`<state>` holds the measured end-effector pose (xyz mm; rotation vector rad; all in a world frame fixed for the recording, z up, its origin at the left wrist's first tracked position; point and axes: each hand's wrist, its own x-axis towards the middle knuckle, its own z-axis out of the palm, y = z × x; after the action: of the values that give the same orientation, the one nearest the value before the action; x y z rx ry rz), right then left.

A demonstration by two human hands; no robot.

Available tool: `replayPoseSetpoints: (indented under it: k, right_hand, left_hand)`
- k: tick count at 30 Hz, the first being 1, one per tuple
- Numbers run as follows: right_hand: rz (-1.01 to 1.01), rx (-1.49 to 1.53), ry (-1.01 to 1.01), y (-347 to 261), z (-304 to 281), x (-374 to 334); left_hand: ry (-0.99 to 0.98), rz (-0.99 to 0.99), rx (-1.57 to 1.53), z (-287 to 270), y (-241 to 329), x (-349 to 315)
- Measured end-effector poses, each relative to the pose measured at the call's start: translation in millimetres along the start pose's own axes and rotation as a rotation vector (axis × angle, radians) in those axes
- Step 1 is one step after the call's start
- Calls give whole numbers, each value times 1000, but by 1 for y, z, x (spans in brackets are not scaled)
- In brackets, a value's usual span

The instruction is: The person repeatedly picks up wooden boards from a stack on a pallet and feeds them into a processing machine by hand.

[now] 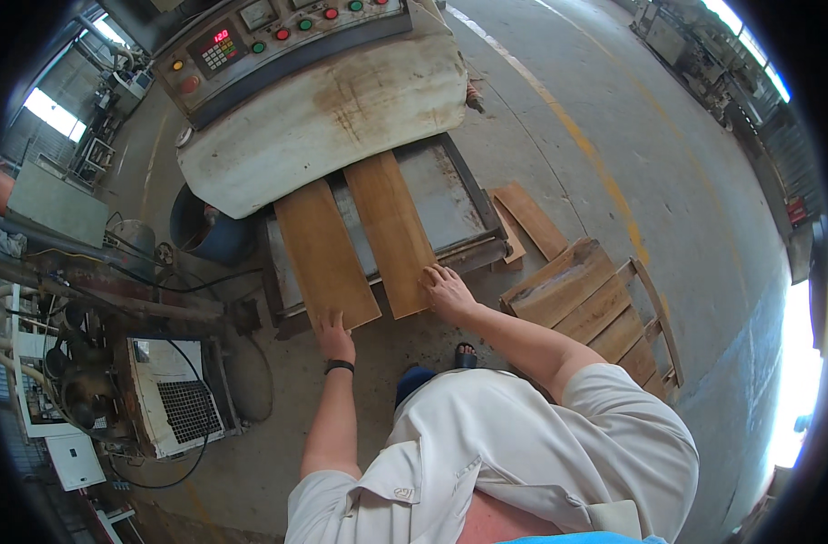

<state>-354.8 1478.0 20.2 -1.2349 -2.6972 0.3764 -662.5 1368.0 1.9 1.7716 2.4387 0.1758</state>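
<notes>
Two long brown wooden boards lie side by side on a flat metal bed [450,195], their far ends under the pale, stained hood [341,109] of a machine. Their near ends stick out over the bed's front edge, with a gap between them. My left hand [336,339] grips the near end of the left board [328,258], its fingers on the top face. The right-hand board [391,236] is held by my right hand [449,292] at its right edge near the close end. Both hands' undersides are hidden.
A control panel [282,45] with coloured buttons and a lit red display tops the machine. Several boards [573,304] are stacked low at the right beside a wooden frame [659,317]. A blue drum [210,227] and a grille-fronted unit [183,399] stand left, with loose cables.
</notes>
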Motion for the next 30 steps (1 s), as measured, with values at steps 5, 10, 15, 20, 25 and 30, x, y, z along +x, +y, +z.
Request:
replayPoseSetpoints:
  k: [5, 10, 15, 20, 25, 30]
  right_hand:
    - [34, -57, 52, 33, 17, 47]
    - [58, -33, 33, 35, 6, 104]
    - [103, -8, -4, 47, 0, 156]
    - [168, -30, -80, 61, 4, 190]
    - [155, -12, -54, 60, -4, 215]
    - [162, -63, 11, 61, -11, 231]
  left_hand:
    - [-94, 24, -44, -22, 20, 47]
    - [-92, 20, -66, -28, 2, 102]
    - [-80, 43, -47, -31, -15, 163]
    - [-102, 100, -41, -36, -16, 192]
    - [-99, 107, 25, -39, -26, 213]
    - [-134, 119, -19, -46, -24, 234]
